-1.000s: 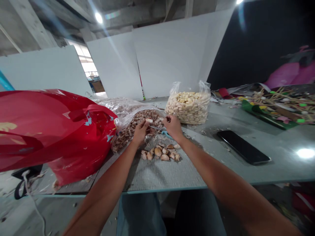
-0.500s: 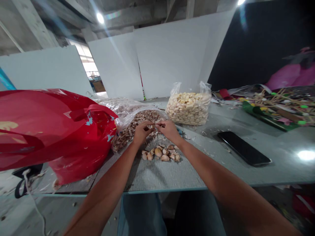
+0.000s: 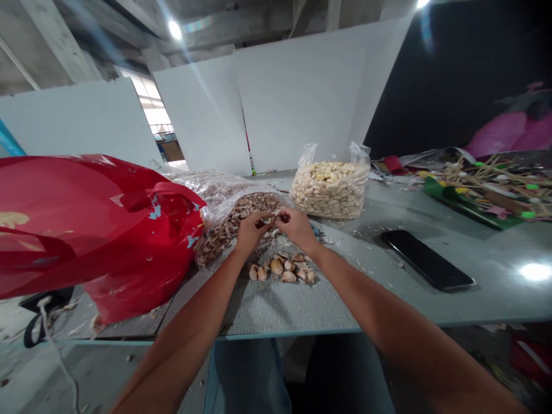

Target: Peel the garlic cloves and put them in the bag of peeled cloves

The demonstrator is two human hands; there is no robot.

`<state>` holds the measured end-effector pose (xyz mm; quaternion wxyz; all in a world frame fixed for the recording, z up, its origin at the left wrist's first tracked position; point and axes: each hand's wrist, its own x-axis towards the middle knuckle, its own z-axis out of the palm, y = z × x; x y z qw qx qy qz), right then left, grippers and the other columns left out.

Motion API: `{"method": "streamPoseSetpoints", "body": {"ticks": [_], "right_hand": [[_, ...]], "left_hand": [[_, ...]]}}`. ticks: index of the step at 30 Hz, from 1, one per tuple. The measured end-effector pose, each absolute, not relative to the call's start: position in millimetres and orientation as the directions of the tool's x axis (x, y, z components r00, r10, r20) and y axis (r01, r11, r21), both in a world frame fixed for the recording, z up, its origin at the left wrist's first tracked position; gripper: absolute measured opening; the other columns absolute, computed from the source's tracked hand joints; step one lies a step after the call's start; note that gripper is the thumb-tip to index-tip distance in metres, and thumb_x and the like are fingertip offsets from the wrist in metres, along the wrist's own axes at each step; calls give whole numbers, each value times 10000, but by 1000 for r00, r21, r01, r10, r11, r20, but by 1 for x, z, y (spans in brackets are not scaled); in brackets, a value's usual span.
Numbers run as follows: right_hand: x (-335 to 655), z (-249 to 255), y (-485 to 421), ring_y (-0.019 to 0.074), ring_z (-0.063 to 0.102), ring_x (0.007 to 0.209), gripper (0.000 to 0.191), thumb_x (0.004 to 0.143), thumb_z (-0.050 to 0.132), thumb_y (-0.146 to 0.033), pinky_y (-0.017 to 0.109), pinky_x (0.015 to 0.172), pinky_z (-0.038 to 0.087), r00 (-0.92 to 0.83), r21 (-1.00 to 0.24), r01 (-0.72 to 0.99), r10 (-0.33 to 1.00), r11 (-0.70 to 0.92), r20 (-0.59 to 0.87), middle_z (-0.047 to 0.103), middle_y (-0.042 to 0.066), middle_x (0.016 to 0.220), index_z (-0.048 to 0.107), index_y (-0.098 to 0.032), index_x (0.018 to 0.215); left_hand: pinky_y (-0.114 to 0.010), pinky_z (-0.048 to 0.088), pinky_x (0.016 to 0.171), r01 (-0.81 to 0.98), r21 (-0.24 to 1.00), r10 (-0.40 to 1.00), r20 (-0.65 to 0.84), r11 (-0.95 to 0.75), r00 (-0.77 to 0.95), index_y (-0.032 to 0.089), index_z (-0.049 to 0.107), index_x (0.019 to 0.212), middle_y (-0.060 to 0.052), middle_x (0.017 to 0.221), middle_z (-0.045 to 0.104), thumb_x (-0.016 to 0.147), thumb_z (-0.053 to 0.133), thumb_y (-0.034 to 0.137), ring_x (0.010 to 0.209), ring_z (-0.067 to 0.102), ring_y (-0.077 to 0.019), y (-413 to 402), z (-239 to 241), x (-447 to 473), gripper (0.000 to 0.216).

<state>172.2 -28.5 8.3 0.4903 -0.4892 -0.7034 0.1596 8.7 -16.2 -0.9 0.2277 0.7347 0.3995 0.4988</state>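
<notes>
Papery clove (image 3: 272,219) is pinched in fingertips of left hand (image 3: 251,230) and right hand (image 3: 294,225).
Squeezed askew, it may be lost among skins (image 3: 228,227), mid-frame.

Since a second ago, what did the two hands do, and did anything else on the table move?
The left hand and right hand were apart; they moved together and now pinch a small pale bit between them over the skins bag. The white clove the left hand held up no longer shows. The clove pile, garlic bag, phone and red bag stayed put.
</notes>
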Motion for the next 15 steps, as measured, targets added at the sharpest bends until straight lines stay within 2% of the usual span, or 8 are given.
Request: {"method": "streamPoseSetpoints", "body": {"ticks": [3,7,11,15], "right_hand": [[175,8,-25,145,571,629,172,745,541,-260,240,608,412,1,-731,493,840,472,543,661,25,684,675,-157,775],[180,9,-21,146,582,639,191,743,537,-272,247,631,434,29,-730,487,826,480,563,674,29,704,678,-150,786],[185,7,-17,153,591,646,195,760,537,-281,254,635,429,82,-715,563,833,415,548,678,25,709,688,-165,801],[187,5,-15,165,597,663,167,762,551,-275,261,646,424,119,-690,628,832,360,543,684,33,725,688,-184,791]], "left_hand": [[-239,467,569,265,820,861,490,-508,136,160,703,1025,-18,699,653,723,704,303,570,569,-116,-14,-3,10,334],[-251,514,573,122,866,874,471,-484,118,154,668,1034,-38,845,679,703,712,338,575,581,-101,-13,-3,10,380],[-262,535,541,24,910,904,407,-413,134,163,609,1097,-35,889,674,729,692,362,533,582,-91,-15,-2,13,426],[-262,525,499,0,917,906,396,-400,149,162,575,1114,-45,905,672,751,682,381,502,577,-93,-16,-4,16,437]]}}
